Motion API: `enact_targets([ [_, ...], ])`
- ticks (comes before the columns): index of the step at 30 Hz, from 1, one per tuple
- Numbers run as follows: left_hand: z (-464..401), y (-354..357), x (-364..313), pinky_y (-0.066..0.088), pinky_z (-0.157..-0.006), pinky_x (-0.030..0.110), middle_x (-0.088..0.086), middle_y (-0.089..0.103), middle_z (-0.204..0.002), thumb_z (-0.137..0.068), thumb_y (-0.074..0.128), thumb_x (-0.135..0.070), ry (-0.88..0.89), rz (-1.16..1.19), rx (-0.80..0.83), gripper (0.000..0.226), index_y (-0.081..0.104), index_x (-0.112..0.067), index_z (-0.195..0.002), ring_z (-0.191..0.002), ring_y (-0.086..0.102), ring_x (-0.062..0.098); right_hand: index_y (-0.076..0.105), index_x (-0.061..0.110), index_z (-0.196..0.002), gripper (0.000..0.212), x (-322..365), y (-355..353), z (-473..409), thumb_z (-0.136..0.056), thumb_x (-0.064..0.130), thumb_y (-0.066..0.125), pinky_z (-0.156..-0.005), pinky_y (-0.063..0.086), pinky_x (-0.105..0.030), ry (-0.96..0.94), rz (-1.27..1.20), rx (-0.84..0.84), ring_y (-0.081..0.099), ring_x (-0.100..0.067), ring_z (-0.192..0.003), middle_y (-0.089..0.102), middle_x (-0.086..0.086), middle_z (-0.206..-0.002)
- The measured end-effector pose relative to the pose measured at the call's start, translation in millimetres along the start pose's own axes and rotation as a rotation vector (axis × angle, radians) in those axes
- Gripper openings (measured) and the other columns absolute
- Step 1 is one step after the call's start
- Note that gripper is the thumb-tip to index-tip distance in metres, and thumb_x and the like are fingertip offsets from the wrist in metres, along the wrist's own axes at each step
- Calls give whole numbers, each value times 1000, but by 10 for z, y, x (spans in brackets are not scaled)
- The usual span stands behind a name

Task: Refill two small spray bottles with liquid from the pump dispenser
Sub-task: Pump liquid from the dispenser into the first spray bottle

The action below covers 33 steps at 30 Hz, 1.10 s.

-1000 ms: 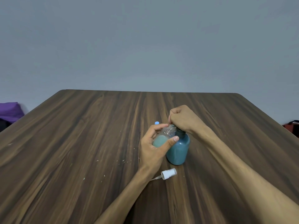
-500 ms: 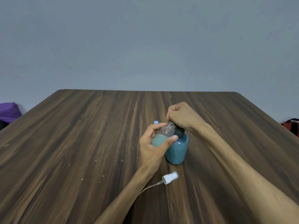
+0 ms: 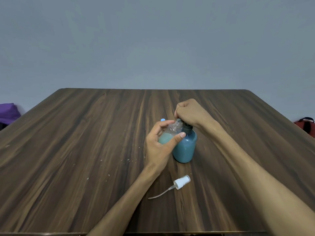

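Note:
A blue pump dispenser (image 3: 185,147) with a black collar stands upright on the wooden table (image 3: 85,142). My right hand (image 3: 189,112) is curled over its pump head, which it mostly hides. My left hand (image 3: 160,143) grips a small clear spray bottle (image 3: 172,131), tilted with its open threaded neck under the pump spout; pale green liquid fills its lower part. The bottle's white spray cap (image 3: 181,181) with its dip tube lies on the table nearer to me. A light blue tip (image 3: 163,119) of another item peeks out behind my left fingers.
A purple object (image 3: 7,112) lies beyond the table's left edge and a red and black one (image 3: 306,124) beyond the right edge. Small white specks dot the tabletop left of my left hand.
Both hands and the bottles stay together at the pump. The view has shifted slightly, so the spray cap appears lower in the frame.

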<state>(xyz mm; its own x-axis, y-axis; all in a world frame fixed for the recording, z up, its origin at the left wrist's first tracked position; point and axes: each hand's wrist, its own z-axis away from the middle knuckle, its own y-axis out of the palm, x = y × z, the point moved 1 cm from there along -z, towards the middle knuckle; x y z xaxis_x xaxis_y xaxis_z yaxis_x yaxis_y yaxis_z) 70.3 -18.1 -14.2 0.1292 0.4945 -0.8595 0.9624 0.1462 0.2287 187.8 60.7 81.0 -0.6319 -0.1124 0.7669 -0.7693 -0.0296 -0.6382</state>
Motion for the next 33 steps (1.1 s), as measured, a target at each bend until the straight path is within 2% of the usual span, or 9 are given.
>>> enact_targets([
  [2, -17, -17, 6, 58, -91, 32, 5, 77, -110, -78, 90, -19, -6, 8, -5, 42, 71, -10, -114, -103, 75, 21, 64, 6, -67, 21, 12, 31, 17, -69, 11, 44, -61, 37, -31, 2, 30, -11, 42, -19, -59, 50, 0, -54],
  [5, -9, -8, 4, 58, -92, 32, 6, 78, -110, -80, 89, -17, -2, 5, 10, 39, 71, -9, -114, -103, 74, 22, 64, 14, -65, 21, 1, 25, 67, -73, 9, 45, -60, 38, -29, 20, 52, 6, 45, -19, -56, 50, 5, -48],
  [8, 18, -2, -11, 58, -91, 32, 6, 78, -110, -80, 89, -15, -1, -2, 4, 39, 71, -10, -114, -103, 75, 23, 66, 13, -64, 23, 1, -8, 67, -76, 9, 46, -61, 41, -30, 15, 60, 1, 50, -20, -60, 58, 2, -54],
  [11, 31, -6, -9, 57, -88, 27, 2, 78, -109, -82, 88, -8, -4, -6, 17, 37, 70, -11, -114, -102, 75, 18, 65, 14, -62, 27, -8, 5, 53, -80, 8, 47, -63, 41, -29, 30, 30, 2, 53, -21, -65, 60, 1, -59],
  [15, 10, -20, -10, 60, -90, 32, 13, 76, -114, -82, 87, -3, -2, -12, -4, 38, 69, -3, -117, -103, 75, 24, 66, 16, -61, 30, -10, 73, 31, -83, 8, 47, -72, 44, -33, 29, -51, -33, 56, -24, -76, 61, 1, -64],
  [19, -8, -47, -21, 60, -87, 28, 8, 77, -112, -82, 86, -5, 14, -31, -16, 39, 69, -5, -117, -102, 75, 19, 70, -2, -75, 26, 26, 136, 7, -80, 10, 47, -71, 45, -35, 29, -122, -85, 54, -24, -72, 61, -3, -63],
  [23, -12, -57, -2, 60, -85, 23, 4, 76, -110, -82, 86, -6, 25, -37, -27, 40, 69, -5, -117, -101, 75, 14, 67, 14, -59, 25, 36, 167, 34, -71, 12, 45, -66, 47, -32, 59, -225, -94, 56, -19, -62, 63, 4, -55],
  [27, -27, -72, -1, 59, -84, 24, 4, 76, -111, -81, 85, -8, 18, -17, -31, 40, 68, -6, -117, -102, 75, 15, 67, 13, -63, 28, 48, 211, 24, -80, 2, 48, -60, 43, -28, 54, -298, -94, 52, -17, -57, 62, 1, -56],
  [33, -25, -50, 12, 60, -85, 26, 8, 76, -111, -82, 86, -4, 24, -19, -17, 39, 69, -3, -118, -101, 75, 18, 62, 14, -56, 35, 19, 167, 56, -81, -4, 45, -54, 43, -24, 37, -366, -112, 51, -12, -50, 61, 4, -50],
])
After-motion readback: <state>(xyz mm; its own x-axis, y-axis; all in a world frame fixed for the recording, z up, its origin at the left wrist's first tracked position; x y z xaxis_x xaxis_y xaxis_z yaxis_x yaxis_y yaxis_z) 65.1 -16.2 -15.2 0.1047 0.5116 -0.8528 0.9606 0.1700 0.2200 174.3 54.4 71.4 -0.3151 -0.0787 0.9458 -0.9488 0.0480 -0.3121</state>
